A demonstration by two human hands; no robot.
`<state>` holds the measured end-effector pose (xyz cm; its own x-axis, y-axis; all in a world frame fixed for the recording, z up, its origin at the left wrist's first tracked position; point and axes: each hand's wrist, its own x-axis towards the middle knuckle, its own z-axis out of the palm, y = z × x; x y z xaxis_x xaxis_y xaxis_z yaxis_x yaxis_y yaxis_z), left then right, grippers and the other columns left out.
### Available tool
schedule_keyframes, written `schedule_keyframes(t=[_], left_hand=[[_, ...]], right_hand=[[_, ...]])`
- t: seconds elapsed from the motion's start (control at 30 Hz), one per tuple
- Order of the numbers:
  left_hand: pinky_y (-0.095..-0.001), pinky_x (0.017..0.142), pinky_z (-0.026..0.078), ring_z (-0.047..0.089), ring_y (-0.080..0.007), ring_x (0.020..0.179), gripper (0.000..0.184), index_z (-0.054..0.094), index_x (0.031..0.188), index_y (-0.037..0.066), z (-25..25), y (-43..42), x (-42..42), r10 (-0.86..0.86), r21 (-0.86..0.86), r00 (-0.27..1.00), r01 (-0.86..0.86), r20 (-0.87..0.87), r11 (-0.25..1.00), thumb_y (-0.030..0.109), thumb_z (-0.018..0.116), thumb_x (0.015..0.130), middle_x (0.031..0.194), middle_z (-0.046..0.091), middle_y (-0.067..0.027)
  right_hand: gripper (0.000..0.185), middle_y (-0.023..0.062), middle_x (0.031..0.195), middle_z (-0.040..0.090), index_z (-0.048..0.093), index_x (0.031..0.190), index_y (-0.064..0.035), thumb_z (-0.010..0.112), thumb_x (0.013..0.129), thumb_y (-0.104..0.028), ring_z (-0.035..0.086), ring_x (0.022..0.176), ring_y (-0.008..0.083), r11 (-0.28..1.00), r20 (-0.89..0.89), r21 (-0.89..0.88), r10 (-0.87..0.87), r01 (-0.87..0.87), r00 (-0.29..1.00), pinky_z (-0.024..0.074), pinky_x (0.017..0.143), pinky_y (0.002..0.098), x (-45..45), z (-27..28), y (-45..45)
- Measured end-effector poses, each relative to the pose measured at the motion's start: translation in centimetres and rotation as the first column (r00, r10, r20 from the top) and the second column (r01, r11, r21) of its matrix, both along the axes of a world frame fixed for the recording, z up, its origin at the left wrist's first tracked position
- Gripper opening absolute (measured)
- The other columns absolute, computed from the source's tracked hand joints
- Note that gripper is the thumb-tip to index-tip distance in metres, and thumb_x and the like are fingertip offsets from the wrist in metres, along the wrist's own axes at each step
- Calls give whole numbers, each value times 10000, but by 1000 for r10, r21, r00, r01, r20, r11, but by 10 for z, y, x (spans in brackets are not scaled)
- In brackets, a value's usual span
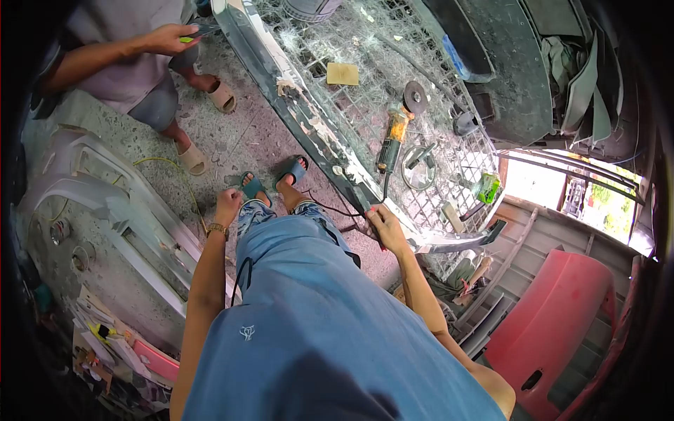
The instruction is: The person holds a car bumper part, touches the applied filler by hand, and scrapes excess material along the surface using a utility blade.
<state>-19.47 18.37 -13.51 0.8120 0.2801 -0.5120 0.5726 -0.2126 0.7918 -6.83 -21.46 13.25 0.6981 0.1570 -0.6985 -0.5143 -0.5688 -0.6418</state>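
Observation:
My right hand (385, 226) is closed on a slim tool with red parts (382, 247), held against the edge of a long car bumper (309, 116). Most of the tool is hidden by my fingers. The bumper's dark surface has patches of chipped, peeling white paint. My left hand (228, 205), with a watch on its wrist, hangs beside my shorts; its fingers are curled and nothing shows in them. An angle grinder (394, 140) with a yellow body and a worn disc lies on the mesh-topped table (463, 151), past the bumper.
A yellow sanding sheet (342, 74), a round metal ring (419, 168) and a green packet (489, 188) lie on the mesh. At upper left another person's hand (172, 40) holds a flat tool. A pale bumper (133, 203) lies left; a red panel (554, 323) stands right.

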Motion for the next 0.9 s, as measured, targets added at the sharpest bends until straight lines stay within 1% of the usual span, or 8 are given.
schedule_keyframes(t=[0.17,0.33,0.37,0.47,0.5,0.6,0.67,0.9], left_hand=[[-362,509,473,631,-217,517,223,595,736,-18,18,-8,18,-69,57,994,64,89,996,153,628,875,611,637,-131],[-417,539,470,610,-299,526,303,602,732,2,17,-12,15,-149,175,976,120,159,977,272,662,856,599,614,-131],[-432,542,460,610,-314,541,340,601,714,3,35,-9,15,-166,211,984,149,66,966,306,658,857,596,607,-141],[-458,535,425,606,-329,554,440,603,658,2,47,-9,10,-214,406,976,208,-31,890,390,648,859,577,581,-168],[-449,540,437,606,-317,539,455,610,654,-3,30,-7,2,-162,382,985,174,-64,908,401,638,862,576,591,-165],[-407,551,476,618,-270,507,432,628,659,-13,37,1,-9,19,109,991,-5,-130,994,363,623,871,588,626,-153],[-388,555,487,627,-256,511,398,639,673,-14,31,8,-18,-33,124,995,45,-98,991,330,619,871,590,633,-147],[-378,613,517,662,-270,595,245,663,718,8,19,21,-33,-60,159,977,94,-205,983,227,665,828,672,674,-145]], right_hand=[[180,45,740,565,543,990,-19,590,954,-189,536,630,119,973,219,-154,204,-173,954,450,600,287,-13,0,3],[215,82,758,602,568,1010,-4,614,934,-200,562,656,150,984,125,-135,130,-113,984,459,630,312,-11,1,3],[229,106,771,611,575,1008,0,618,931,-212,571,658,171,972,252,-159,209,-172,945,467,643,325,-12,-7,-2],[299,145,770,595,581,1020,8,635,917,-267,550,738,207,975,154,-180,156,-128,976,461,721,346,-12,-19,-4],[203,20,655,538,567,966,-18,622,940,-212,516,584,93,986,242,-115,142,-117,960,420,544,276,-14,-26,-3],[201,19,667,535,565,986,-5,623,941,-192,523,588,86,1000,74,12,-1,0,997,426,538,270,-11,-13,14],[235,101,709,590,574,1031,-16,625,931,-223,529,545,130,999,136,28,19,-23,991,442,552,312,-15,-30,12],[243,104,649,573,576,1045,-23,621,932,-234,543,570,147,998,120,26,53,-56,991,444,571,323,-8,-28,23]])
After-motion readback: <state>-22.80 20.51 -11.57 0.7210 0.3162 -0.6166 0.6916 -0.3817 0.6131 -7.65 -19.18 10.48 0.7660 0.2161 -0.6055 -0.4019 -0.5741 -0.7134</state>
